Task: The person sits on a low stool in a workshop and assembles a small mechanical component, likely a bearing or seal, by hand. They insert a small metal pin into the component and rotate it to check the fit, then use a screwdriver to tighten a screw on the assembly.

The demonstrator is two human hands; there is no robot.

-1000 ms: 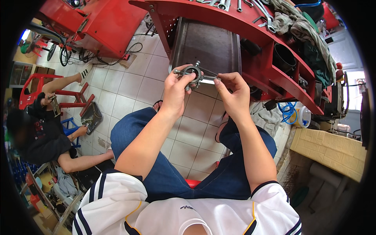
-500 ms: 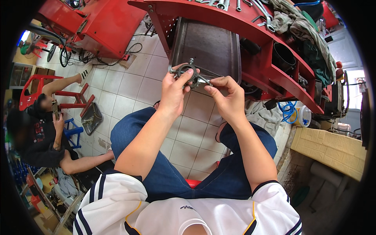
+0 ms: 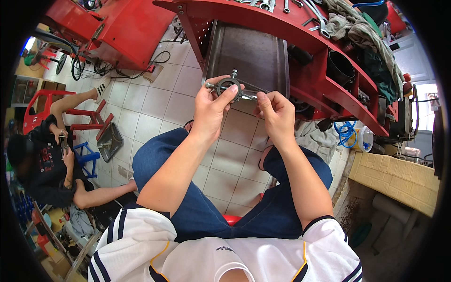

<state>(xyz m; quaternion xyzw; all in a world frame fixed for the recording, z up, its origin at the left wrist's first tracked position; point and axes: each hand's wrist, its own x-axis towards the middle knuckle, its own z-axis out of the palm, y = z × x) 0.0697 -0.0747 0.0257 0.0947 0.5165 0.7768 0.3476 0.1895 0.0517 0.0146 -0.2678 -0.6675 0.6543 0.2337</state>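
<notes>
My left hand is closed around a dark metal ring clamp, its thumb pressed on the ring. Bolts stick out of the ring at the top and on the left. Between the ring and my right side runs a thin shiny metal rod. Its right end is pinched by the thumb and fingers of my right hand. Both hands are held up over my knees, close to the front edge of a dark metal tray. What joins the rod to the ring is too small to make out.
A red workbench carries several wrenches and grey rags. At the left a person sits holding a small object, beside a red stool. A yellowish padded box and a white bucket stand at the right.
The ring clamp has shifted slightly right and tilted in my left hand. My right fingers have curled in more tightly at the rod's end. The seated person's hands have moved together.
</notes>
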